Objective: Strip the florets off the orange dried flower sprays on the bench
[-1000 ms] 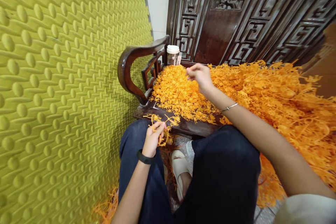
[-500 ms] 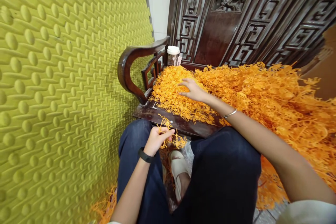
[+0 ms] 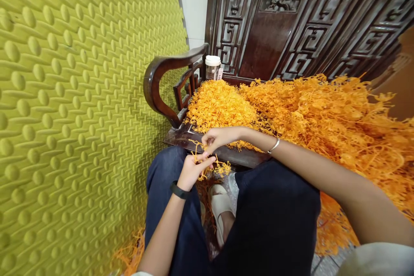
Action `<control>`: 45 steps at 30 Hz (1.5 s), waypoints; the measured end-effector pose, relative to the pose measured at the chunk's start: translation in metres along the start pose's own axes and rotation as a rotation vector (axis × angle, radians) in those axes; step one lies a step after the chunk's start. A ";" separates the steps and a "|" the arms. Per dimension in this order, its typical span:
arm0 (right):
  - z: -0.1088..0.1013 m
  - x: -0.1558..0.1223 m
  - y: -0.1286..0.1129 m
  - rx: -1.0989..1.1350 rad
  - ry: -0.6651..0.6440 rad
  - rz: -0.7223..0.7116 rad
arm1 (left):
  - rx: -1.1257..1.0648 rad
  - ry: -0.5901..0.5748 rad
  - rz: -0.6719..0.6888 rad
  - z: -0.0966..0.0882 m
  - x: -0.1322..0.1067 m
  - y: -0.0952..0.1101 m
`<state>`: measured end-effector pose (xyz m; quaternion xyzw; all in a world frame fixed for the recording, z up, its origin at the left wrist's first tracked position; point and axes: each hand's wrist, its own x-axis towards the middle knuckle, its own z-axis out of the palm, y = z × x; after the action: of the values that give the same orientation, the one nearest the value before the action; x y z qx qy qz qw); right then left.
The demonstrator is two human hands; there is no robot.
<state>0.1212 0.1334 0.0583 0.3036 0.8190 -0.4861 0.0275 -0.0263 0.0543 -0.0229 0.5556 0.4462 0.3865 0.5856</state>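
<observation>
My left hand [image 3: 193, 170], with a black band on the wrist, is closed on a small orange plastic sprig [image 3: 211, 167] held over my knees. My right hand [image 3: 217, 138], a thin bangle on its wrist, has come down to the same sprig and pinches it from above. Both hands hover at the front edge of a dark wooden bench [image 3: 181, 136]. A low heap of small orange plastic pieces [image 3: 220, 105] lies on the seat just beyond them. A bigger tangle of orange plastic branches [image 3: 339, 125] fills the seat to the right.
A white-lidded jar [image 3: 212, 67] stands in the bench's back corner by the curved armrest [image 3: 158, 86]. A yellow-green studded panel [image 3: 80, 108] walls off the left. Carved dark wood [image 3: 291, 17] rises behind. Orange scraps [image 3: 132, 252] and a white shoe [image 3: 221, 207] lie on the floor.
My right hand left the heap of small pieces and came back down to the sprig in my left hand. The left hand stayed over my knees, holding the sprig.
</observation>
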 end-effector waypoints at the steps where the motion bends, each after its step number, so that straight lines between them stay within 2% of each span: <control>1: 0.000 0.001 0.001 0.027 0.020 -0.024 | -0.014 0.010 0.003 0.000 0.001 0.000; 5: -0.003 0.000 0.000 0.057 0.188 -0.056 | -0.082 0.077 0.017 -0.003 0.001 -0.001; 11: 0.000 0.011 -0.010 0.271 0.659 0.128 | -0.199 0.137 0.100 -0.008 0.005 0.003; 14: 0.006 0.021 -0.019 0.366 0.784 0.169 | -0.256 0.144 0.126 -0.012 0.009 0.006; 16: 0.002 0.022 -0.023 0.434 0.853 0.178 | -0.279 0.140 0.117 -0.013 0.009 0.006; 18: -0.012 0.013 -0.021 0.517 1.010 0.158 | -0.269 0.130 0.084 -0.014 0.007 0.005; 20: -0.035 -0.004 -0.011 0.566 1.273 0.108 | -0.240 0.132 0.051 -0.014 0.002 0.002; 22: -0.057 -0.027 0.006 0.496 1.543 0.074 | -0.233 0.145 0.042 -0.013 -0.001 0.000; 23: -0.065 -0.038 0.016 0.424 1.636 0.047 | -0.246 0.146 0.041 -0.012 -0.002 -0.001; 25: -0.074 -0.053 0.037 0.319 1.707 0.095 | -0.311 0.122 0.027 -0.012 -0.002 -0.001; 28: -0.073 -0.058 0.063 0.304 1.672 0.233 | -0.459 0.057 -0.024 -0.013 0.000 0.001; 30: -0.070 -0.053 0.070 0.358 1.638 0.270 | -0.535 0.038 -0.045 -0.014 0.001 0.002; 33: -0.069 -0.044 0.069 0.407 1.587 0.271 | -0.575 0.048 -0.061 -0.015 0.001 0.002; 35: -0.068 -0.041 0.060 0.356 1.529 0.270 | -0.581 0.062 -0.069 -0.014 0.000 0.002; 37: -0.062 -0.039 0.048 0.277 1.361 0.284 | -0.589 0.072 -0.073 -0.014 0.001 0.002; 40: -0.049 -0.035 0.028 0.167 0.948 0.292 | -0.598 0.070 -0.074 -0.014 0.002 0.002; 41: -0.043 -0.032 0.021 0.110 0.851 0.282 | -0.598 0.069 -0.074 -0.014 0.002 0.002; 45: -0.022 -0.020 -0.003 -0.097 0.682 0.138 | -0.598 0.081 -0.072 -0.014 0.001 0.003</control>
<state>0.1417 0.1407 0.0786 0.5015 0.7808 -0.3141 -0.2007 -0.0397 0.0596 -0.0197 0.3266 0.3550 0.5017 0.7181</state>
